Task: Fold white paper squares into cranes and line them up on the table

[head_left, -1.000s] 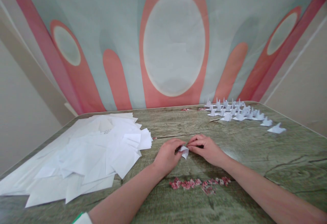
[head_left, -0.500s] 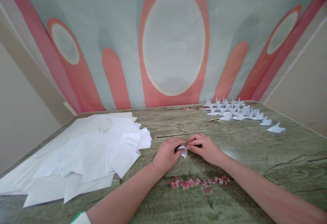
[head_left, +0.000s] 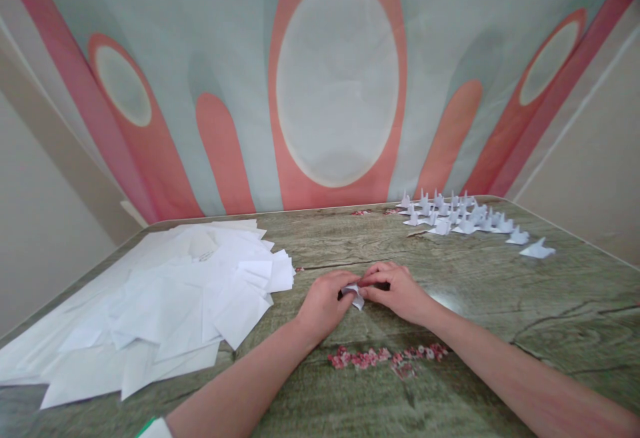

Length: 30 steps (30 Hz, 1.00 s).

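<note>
A small folded piece of white paper (head_left: 356, 299) is held just over the middle of the table, between both hands. My left hand (head_left: 327, 298) grips its left side, thumb below and fingers curled above. On the other side, my right hand (head_left: 393, 288) pinches the paper's upper right part between thumb and fingertips. The fingertips of the two hands almost meet and cover much of the paper, so its full folded shape is hidden. Its lower end sticks out, slightly curved, toward me.
A wide spread of loose white paper sheets (head_left: 165, 305) covers the left of the wood-grain table (head_left: 320, 241). At the back right stand several folded white paper cranes (head_left: 465, 225) in a group, with one crane (head_left: 538, 249) nearest me. A patterned backdrop (head_left: 340, 85) rises behind.
The fingers of my right hand have shifted slightly left and closer over the paper, which my left hand still holds. The whole view has drifted a little; the sheets and cranes stay in place.
</note>
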### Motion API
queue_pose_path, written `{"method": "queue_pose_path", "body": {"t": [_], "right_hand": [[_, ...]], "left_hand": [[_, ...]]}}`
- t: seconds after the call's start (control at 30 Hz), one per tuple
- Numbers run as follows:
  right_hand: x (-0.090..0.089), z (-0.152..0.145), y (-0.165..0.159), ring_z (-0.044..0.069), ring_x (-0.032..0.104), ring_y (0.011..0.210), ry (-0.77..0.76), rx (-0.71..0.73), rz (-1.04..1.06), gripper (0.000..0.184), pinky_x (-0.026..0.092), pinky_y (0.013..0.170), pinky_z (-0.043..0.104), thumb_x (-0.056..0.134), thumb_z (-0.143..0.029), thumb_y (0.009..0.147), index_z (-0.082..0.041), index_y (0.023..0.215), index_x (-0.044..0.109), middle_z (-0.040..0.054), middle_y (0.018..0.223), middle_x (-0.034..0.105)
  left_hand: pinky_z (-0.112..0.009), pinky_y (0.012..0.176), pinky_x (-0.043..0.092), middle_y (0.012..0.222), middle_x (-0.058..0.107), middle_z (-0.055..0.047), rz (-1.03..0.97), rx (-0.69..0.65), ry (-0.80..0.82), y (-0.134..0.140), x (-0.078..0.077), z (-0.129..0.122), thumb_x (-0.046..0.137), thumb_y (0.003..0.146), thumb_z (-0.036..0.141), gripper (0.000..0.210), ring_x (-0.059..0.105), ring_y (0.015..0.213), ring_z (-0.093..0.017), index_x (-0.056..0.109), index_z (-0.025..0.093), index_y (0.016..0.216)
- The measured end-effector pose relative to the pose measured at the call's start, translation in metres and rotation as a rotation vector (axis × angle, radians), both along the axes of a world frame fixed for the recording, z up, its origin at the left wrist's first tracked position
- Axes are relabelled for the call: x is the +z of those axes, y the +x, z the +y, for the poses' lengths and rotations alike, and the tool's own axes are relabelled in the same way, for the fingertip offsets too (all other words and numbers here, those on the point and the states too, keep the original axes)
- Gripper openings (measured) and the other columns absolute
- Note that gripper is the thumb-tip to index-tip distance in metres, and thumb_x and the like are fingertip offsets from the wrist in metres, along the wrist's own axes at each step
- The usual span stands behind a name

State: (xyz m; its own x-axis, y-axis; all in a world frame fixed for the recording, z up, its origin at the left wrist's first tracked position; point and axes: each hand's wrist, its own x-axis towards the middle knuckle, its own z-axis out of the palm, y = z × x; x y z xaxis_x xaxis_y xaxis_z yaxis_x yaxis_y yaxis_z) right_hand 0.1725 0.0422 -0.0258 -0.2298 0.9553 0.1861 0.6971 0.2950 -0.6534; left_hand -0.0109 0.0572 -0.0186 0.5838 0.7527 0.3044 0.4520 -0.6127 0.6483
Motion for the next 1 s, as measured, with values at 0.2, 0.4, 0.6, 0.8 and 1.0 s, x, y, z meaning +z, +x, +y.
{"method": "queue_pose_path", "body": {"t": [0.2,0.4,0.6,0.8,1.0], "right_hand": [[-0.0035,-0.0014,-0.0047,0.022,0.053,0.091,0.022,-0.029,-0.039,0.021,0.029,0.079,0.037,0.061,-0.047,0.074,-0.030,0.083,0.071,0.0011,0.091,0.065],[-0.0051,-0.0024,-0.0071,0.022,0.054,0.088,0.044,-0.058,-0.017,0.018,0.029,0.080,0.038,0.063,-0.044,0.073,-0.029,0.081,0.071,0.0007,0.091,0.065],[-0.0047,-0.0022,-0.0080,0.021,0.054,0.087,0.052,-0.076,-0.019,0.018,0.030,0.079,0.037,0.064,-0.044,0.072,-0.029,0.079,0.071,0.0003,0.089,0.066],[-0.0054,-0.0023,-0.0086,0.022,0.054,0.086,0.078,-0.087,-0.028,0.019,0.031,0.077,0.036,0.064,-0.044,0.072,-0.028,0.079,0.071,0.0016,0.089,0.066],[-0.0047,-0.0031,-0.0084,0.021,0.054,0.087,0.072,-0.088,-0.021,0.013,0.031,0.079,0.036,0.064,-0.037,0.072,-0.028,0.079,0.071,0.0010,0.088,0.066]], "left_hand": [[-0.027,0.088,0.043,0.100,0.065,-0.003,0.010,0.007,-0.002,-0.0003,-0.0002,0.0006,0.054,0.075,0.008,0.031,0.058,0.094,-0.017,0.063,0.020,0.101],[-0.028,0.086,0.044,0.099,0.065,-0.004,-0.005,0.023,0.016,-0.0016,-0.0010,0.0000,0.055,0.075,0.010,0.030,0.058,0.093,-0.017,0.062,0.020,0.102],[-0.028,0.085,0.045,0.098,0.065,-0.004,-0.028,0.047,0.037,-0.0020,-0.0019,-0.0001,0.056,0.074,0.010,0.030,0.058,0.092,-0.016,0.062,0.019,0.102],[-0.028,0.085,0.045,0.097,0.065,-0.004,-0.040,0.030,0.053,-0.0016,-0.0013,-0.0021,0.051,0.076,0.010,0.030,0.058,0.091,-0.016,0.062,0.020,0.102],[-0.029,0.084,0.046,0.099,0.065,-0.004,-0.047,0.060,0.013,-0.0017,0.0009,-0.0041,0.056,0.077,0.019,0.027,0.059,0.090,-0.017,0.061,0.019,0.103]]}}
